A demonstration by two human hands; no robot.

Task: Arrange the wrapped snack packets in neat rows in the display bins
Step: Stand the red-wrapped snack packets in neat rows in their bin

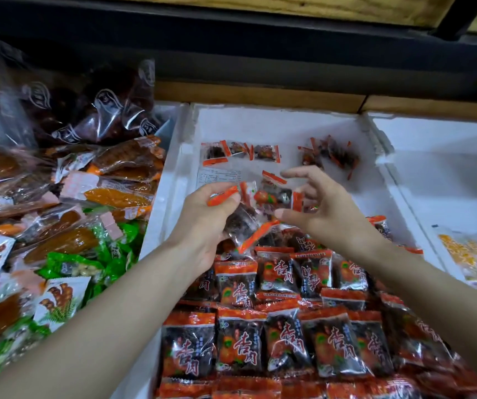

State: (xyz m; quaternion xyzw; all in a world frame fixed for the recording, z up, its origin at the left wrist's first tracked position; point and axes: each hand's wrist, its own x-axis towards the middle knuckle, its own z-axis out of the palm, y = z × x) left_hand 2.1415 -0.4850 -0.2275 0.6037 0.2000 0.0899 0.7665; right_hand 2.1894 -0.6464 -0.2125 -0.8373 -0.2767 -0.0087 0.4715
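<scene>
A white foam bin [289,125] fills the middle of the view. Its near half holds neat rows of orange-edged dark snack packets [240,341]. Loose packets [240,152] lie at the bin's far end, with a small heap [332,156] to their right. My left hand [202,223] grips several packets [243,223] above the bin. My right hand [326,208] hovers beside them, its thumb and curled fingers around one packet [274,197], whether touching it I cannot tell.
The bin on the left [67,203] is piled with mixed orange, green and white snacks, with clear bags of dark fruit [87,110] behind. A second white foam bin [447,168] on the right holds yellow packets [473,254]. A dark shelf edge runs overhead.
</scene>
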